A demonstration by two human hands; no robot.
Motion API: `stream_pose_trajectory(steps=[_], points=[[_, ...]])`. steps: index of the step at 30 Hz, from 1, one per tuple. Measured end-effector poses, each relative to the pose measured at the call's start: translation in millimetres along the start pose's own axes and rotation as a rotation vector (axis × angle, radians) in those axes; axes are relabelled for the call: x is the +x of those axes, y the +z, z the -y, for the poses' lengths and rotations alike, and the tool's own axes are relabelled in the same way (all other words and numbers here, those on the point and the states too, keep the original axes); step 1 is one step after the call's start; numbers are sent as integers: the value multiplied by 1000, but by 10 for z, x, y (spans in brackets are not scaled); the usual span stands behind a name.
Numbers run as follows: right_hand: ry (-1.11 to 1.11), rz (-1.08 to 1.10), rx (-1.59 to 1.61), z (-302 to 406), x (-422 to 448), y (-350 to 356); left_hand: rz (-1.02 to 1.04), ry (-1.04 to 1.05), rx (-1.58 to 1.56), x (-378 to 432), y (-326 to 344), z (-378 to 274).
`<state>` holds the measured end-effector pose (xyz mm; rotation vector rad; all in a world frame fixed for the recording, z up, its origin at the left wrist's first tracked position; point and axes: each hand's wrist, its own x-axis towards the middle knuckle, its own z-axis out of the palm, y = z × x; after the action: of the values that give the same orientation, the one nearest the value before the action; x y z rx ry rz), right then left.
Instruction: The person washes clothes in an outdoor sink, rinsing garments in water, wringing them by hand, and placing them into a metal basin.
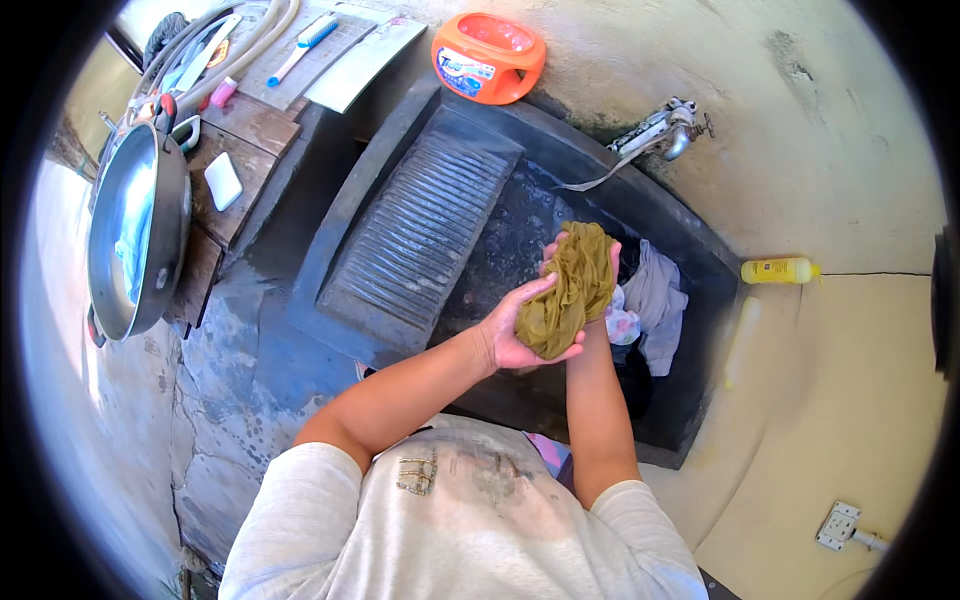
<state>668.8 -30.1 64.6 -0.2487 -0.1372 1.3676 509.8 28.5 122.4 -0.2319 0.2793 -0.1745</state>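
A bunched, wet-looking olive-green cloth (566,292) rests between both hands above the basin of a dark concrete laundry sink (690,217). Its lower end lies in my left hand (517,330), palm up, with the thumb along the near side and fingers under it. My right hand (615,262) holds the upper end from beneath; most of that hand is hidden by the cloth. Below and right of the hands, a heap of grey (660,300), dark and floral clothes lies in the basin. The ridged washboard (427,225) slopes on the sink's left side.
An orange detergent tub (487,60) stands on the back rim, near a metal faucet (679,131) with a strip hanging. A yellow bottle (780,271) is at the right corner. At left are a large metal pan (139,232), a white soap bar (223,181), a brush (304,49) and hoses.
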Motion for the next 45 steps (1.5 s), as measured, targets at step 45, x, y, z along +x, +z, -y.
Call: stream_pose_trajectory(steps=[45], points=[[-96, -144, -386, -105, -116, 963, -101, 262, 495, -279, 205, 214]])
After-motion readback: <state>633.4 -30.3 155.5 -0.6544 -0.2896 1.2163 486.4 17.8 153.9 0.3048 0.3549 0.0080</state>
